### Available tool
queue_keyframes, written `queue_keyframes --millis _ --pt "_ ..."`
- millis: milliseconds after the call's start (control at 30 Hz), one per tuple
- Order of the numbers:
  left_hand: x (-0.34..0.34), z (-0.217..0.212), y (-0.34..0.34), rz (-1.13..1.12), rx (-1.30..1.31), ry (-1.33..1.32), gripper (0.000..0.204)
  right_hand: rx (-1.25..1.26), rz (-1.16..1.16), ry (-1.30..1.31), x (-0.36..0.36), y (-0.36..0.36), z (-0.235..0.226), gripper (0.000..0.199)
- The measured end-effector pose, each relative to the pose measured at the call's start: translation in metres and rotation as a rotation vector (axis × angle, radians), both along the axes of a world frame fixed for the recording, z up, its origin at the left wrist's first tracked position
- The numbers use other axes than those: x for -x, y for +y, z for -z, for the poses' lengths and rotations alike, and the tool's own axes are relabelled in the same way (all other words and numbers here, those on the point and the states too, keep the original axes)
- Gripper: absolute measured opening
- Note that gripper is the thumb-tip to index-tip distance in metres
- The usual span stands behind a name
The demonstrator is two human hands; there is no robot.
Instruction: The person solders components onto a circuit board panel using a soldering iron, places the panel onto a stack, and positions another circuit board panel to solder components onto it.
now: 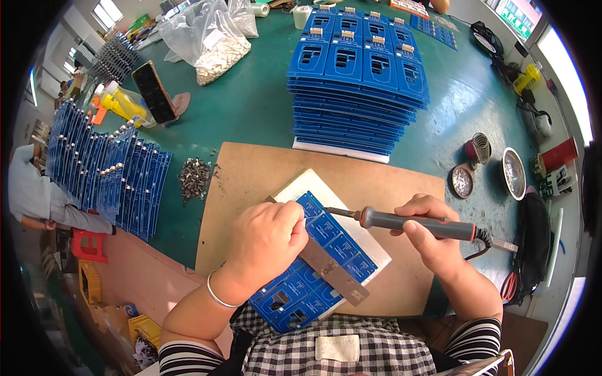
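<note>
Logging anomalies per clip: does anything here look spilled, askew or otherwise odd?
Only minor disorder: a loose heap of small grey metal parts lies scattered on the green table, off the brown board's left edge. Otherwise nothing stands out.

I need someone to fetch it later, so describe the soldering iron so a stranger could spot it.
Start at the brown board on the green table. Over the blue panel there, the right hand holds the soldering iron: a grey handle with orange rings, the only corded tool.

The brown board (251, 182) lies on the table (257, 106). On the brown board sits the circuit panel (313, 263); behind it the panel stack (357, 81); left, loose parts (194, 178); right, tins (489, 175).
</note>
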State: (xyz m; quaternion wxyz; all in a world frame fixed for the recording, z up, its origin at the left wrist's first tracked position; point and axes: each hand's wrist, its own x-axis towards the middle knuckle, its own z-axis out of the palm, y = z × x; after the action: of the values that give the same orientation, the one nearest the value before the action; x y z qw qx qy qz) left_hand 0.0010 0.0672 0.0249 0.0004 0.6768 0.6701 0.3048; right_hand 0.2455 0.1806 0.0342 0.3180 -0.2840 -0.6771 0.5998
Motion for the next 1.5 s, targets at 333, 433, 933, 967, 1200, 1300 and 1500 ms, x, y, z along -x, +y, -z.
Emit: queue_keyframes --millis 333,433,933,967,1200,1300,1500 --pt "-0.003 0.002 -0.001 0.013 0.064 0.102 0.018 -0.058 0.002 -0.095 0.003 -0.002 0.006 0.02" --pt "-0.003 0.002 -0.001 0.01 0.061 0.11 0.019 -0.07 -0.021 -0.104 0.004 -0.002 0.005 0.02" --pt "-0.001 0.005 0.008 -0.012 0.048 0.183 0.02 -0.038 -0.008 -0.104 0.011 -0.003 0.007 0.022" --pt "-0.002 0.005 0.009 -0.018 0.048 0.189 0.02 -0.038 -0.006 -0.109 0.011 -0.003 0.007 0.022" --pt "-0.001 0.004 0.008 -0.019 0.058 0.169 0.019 -0.009 -0.004 -0.096 0.01 -0.003 0.007 0.023" --pt "-0.002 0.003 0.008 -0.009 0.073 0.163 0.019 -0.037 -0.009 -0.115 0.006 -0.002 0.007 0.023" --pt "-0.001 0.003 0.007 -0.016 0.065 0.165 0.019 -0.001 -0.019 -0.096 0.006 -0.005 0.004 0.021"
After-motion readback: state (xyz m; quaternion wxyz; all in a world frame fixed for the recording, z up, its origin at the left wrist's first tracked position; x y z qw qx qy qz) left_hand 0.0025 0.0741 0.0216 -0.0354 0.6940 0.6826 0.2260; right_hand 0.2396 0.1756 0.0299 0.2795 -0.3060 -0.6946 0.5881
